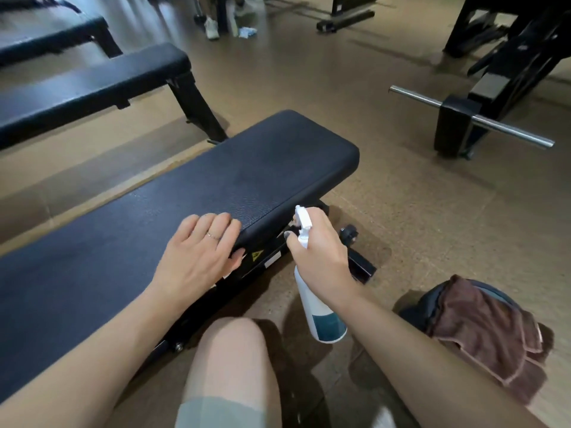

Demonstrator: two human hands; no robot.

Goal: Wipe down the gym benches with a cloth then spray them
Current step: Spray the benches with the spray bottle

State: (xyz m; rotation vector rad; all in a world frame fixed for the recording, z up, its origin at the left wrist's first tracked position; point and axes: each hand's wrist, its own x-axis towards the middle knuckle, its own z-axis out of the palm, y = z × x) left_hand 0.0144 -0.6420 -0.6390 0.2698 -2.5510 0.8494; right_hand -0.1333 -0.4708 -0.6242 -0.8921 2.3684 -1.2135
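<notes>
A black padded gym bench [234,177] runs from lower left to the middle of the view. My left hand [197,254] rests on its near edge with the fingers straight and the thumb over the side. Just right of the bench my right hand [318,254] grips the neck of a white spray bottle [321,313] with a teal label, and its nozzle points up and left toward the pad. A brown cloth [491,332] lies draped over a dark round object on the floor at the right.
Two more black benches [92,88] stand at the upper left. A black machine with a steel bar [472,118] sits at the right. My bare knee [231,350] is below the bench. Someone's shoes [211,27] and a blue rag are far off on the tan floor.
</notes>
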